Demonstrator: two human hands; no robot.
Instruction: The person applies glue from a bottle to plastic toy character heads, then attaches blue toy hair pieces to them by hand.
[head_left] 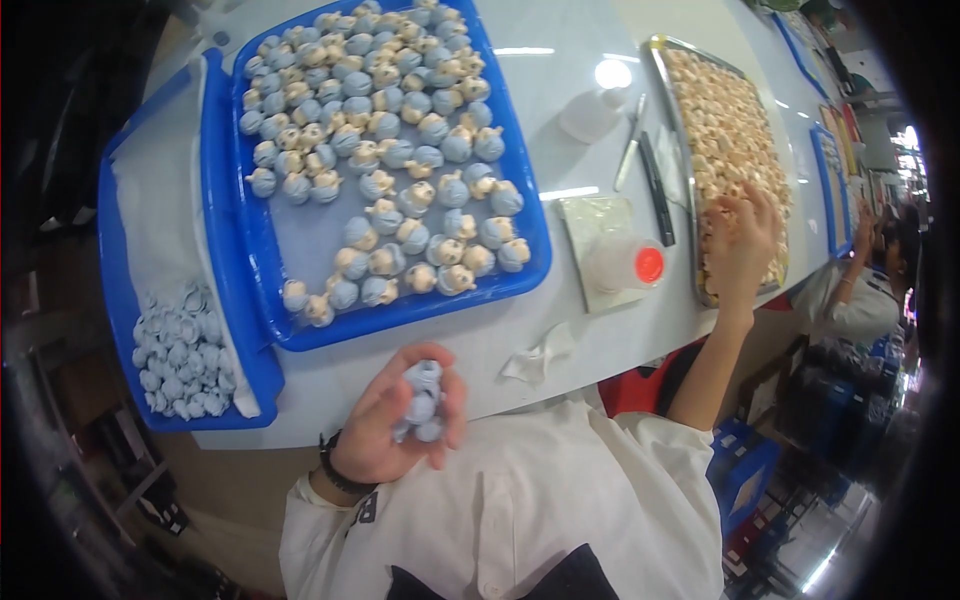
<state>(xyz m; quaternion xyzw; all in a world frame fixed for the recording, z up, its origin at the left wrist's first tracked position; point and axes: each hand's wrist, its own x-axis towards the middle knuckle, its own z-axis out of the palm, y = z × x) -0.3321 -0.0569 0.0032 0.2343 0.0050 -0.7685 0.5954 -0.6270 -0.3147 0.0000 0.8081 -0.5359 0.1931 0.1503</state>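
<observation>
My left hand [397, 412] is cupped palm up by the table's front edge, its fingers curled round several small blue-grey cap-shaped pieces [424, 400]. My right hand [742, 235] is over the metal tray [653, 62] of small peach-coloured pieces [722, 120], its fingers bent down among them. Whether it grips one of them is hidden. In front of my left hand, a large blue tray [400, 327] holds many small doll heads [415, 198] with blue-grey caps and peach faces. A second blue tray [118, 230], at the far left, holds loose blue-grey cap pieces [182, 352] at its near end.
Between the trays stand a clear bottle [590, 115] and a jar with a red lid [648, 265], near a pale square pad [590, 215]. A black pen-like tool [657, 190] lies beside a thin metal tool [631, 143]. A crumpled tissue [540, 355] lies nearer me. Another person [855, 295] sits at right.
</observation>
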